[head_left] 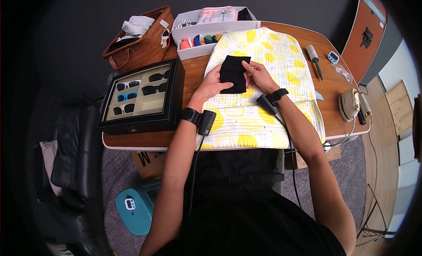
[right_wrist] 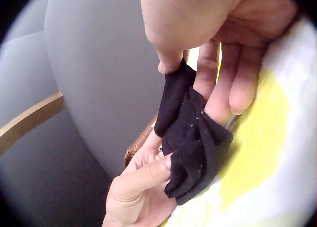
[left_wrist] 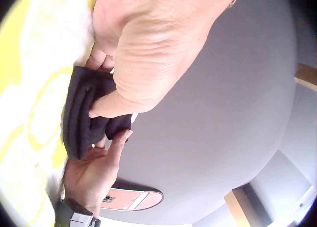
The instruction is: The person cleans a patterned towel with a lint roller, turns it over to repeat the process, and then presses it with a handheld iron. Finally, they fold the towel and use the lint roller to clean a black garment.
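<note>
A small folded black cloth (head_left: 234,73) is held in both hands above the yellow-and-white blanket (head_left: 268,119). My left hand (head_left: 210,85) grips its left side, thumb on top and fingers beneath. At the upper right corner, my right hand (head_left: 262,78) pinches the cloth between thumb and fingers. Several stacked layers of the cloth (left_wrist: 79,118) show at its edge in the left wrist view. Seen from the right wrist, the cloth (right_wrist: 200,142) has loose, bunched folds near the left thumb.
A glasses case (head_left: 176,95) with several sunglasses stands at the left. Behind it are a wicker basket (head_left: 147,38) and white boxes (head_left: 215,25) of folded fabrics. Along the right lie a lint roller (head_left: 314,58), a small timer (head_left: 333,57) and a beige corded appliance (head_left: 348,104).
</note>
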